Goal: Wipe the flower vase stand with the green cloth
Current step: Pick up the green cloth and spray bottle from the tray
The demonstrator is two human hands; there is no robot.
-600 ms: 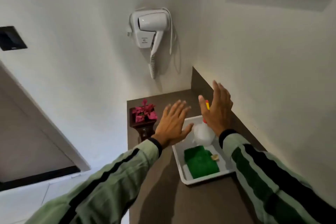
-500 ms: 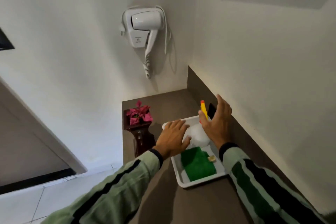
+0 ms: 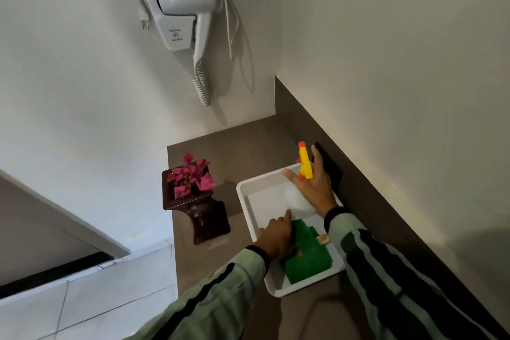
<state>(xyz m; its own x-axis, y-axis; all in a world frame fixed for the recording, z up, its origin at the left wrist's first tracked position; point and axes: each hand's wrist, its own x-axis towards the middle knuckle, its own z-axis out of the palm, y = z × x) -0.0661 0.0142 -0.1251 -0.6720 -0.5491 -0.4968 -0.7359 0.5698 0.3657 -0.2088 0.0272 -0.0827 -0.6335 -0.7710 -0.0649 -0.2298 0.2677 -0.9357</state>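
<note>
The green cloth [image 3: 306, 255] lies in the white tray [image 3: 249, 203]. The left hand [image 3: 276, 237] rests on the cloth's left edge; its grip cannot be made out. The right hand [image 3: 313, 186], fingers spread, touches the spray bottle [image 3: 303, 165] at the tray's far side. The vase stand [image 3: 205, 214] sits left of the tray.

The green cloth [image 3: 309, 255] lies folded and flat in the near half of the white tray [image 3: 244, 193], its left edge under my left hand [image 3: 276, 237]. The stand [image 3: 204, 214] is dark brown glossy wood, square-topped with a narrower waist, upright on the brown counter [image 3: 248, 141] just left of the tray, holding pink flowers [image 3: 191, 176].
</note>
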